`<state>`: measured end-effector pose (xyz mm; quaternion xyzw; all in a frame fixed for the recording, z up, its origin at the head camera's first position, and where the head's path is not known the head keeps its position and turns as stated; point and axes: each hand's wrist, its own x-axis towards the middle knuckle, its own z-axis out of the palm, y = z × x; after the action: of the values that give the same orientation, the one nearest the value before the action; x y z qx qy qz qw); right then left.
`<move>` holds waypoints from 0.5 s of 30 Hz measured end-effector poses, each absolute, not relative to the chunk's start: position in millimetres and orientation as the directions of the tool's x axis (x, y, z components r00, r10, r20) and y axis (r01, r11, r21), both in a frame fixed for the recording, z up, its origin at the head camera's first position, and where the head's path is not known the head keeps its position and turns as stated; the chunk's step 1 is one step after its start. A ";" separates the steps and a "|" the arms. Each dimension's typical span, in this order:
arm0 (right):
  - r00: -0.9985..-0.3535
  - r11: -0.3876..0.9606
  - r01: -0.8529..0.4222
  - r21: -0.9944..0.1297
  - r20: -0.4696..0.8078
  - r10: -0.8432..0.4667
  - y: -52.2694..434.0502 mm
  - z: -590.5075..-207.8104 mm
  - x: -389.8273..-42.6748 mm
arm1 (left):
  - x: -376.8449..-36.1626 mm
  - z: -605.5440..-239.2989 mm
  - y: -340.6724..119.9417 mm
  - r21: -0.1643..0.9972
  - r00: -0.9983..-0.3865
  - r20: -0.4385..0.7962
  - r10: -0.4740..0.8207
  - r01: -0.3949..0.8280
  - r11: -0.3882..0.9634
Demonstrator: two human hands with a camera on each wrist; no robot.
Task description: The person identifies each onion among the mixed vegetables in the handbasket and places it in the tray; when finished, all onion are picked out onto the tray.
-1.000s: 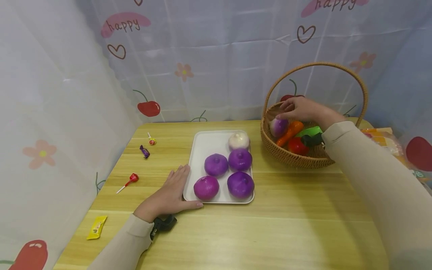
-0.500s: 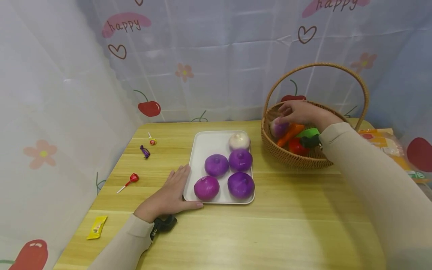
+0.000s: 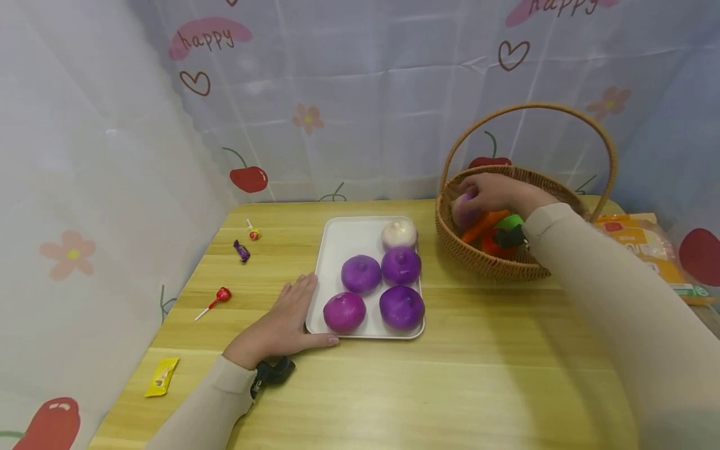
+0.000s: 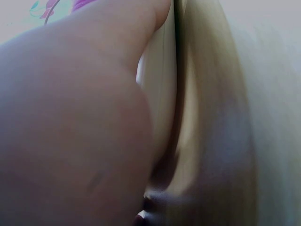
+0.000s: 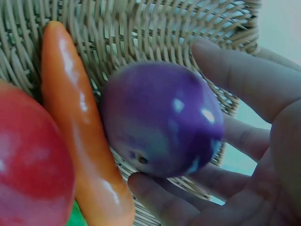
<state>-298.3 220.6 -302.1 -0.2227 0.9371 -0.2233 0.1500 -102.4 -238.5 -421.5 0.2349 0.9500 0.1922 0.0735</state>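
Onion (image 5: 162, 117), purple with a paler patch, sits inside the basket (image 3: 484, 265) against its woven wall, and the right hand (image 3: 492, 190) has its fingers (image 5: 244, 77) curled round it, thumb below and the others above, so it is gripped. Just beside the onion in the basket lies a carrot (image 5: 77, 127), touching it, and next to that a red tomato (image 5: 28, 165); something green (image 3: 509, 220) shows past the carrot in the head view. The basket stands on the bench (image 3: 450, 387) at the far right, its handle arched over the hand.

The left hand (image 3: 287, 325) lies flat on the bench with fingers straight, holding nothing, its fingertips and thumb against the near left corner of the white tray (image 3: 337, 244). The left wrist view shows only the hand close up against the tray's edge. On the tray sit four purple onions (image 3: 361, 273) in two rows and a white one (image 3: 399, 233) at the far right corner.

Left of the tray, on the bench, lie a red lollipop (image 3: 220, 295), a purple sweet (image 3: 241, 251), a small lollipop (image 3: 253, 233) and a yellow packet (image 3: 162, 377). An orange bag (image 3: 638, 240) lies right of the basket.
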 end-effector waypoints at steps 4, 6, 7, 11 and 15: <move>-0.864 0.829 -0.360 -0.428 -0.184 -0.469 218.9 -303.6 -299.8 | -103.8 -422.5 -239.1 0.399 -0.879 -0.049 0.474 0.418 0.816; -0.869 0.836 -0.355 -0.418 -0.182 -0.460 217.6 -303.7 -299.7 | -104.4 -423.0 -239.3 0.398 -0.879 -0.046 0.474 0.419 0.816; -0.872 0.839 -0.351 -0.416 -0.181 -0.454 216.9 -303.6 -299.3 | -104.6 -423.2 -239.5 0.398 -0.879 -0.045 0.474 0.420 0.816; -0.879 0.845 -0.348 -0.405 -0.172 -0.444 214.6 -302.8 -298.3 | -104.5 -423.6 -239.7 0.399 -0.880 -0.044 0.473 0.418 0.816; -0.878 0.836 -0.343 -0.427 -0.170 -0.447 214.8 -300.5 -296.4 | -104.2 -424.4 -239.5 0.398 -0.881 -0.044 0.471 0.417 0.817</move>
<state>-296.4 214.8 -300.5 -0.2083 0.9490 -0.1961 0.1327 -104.2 -239.5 -424.4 0.2333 0.9506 0.1921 0.0704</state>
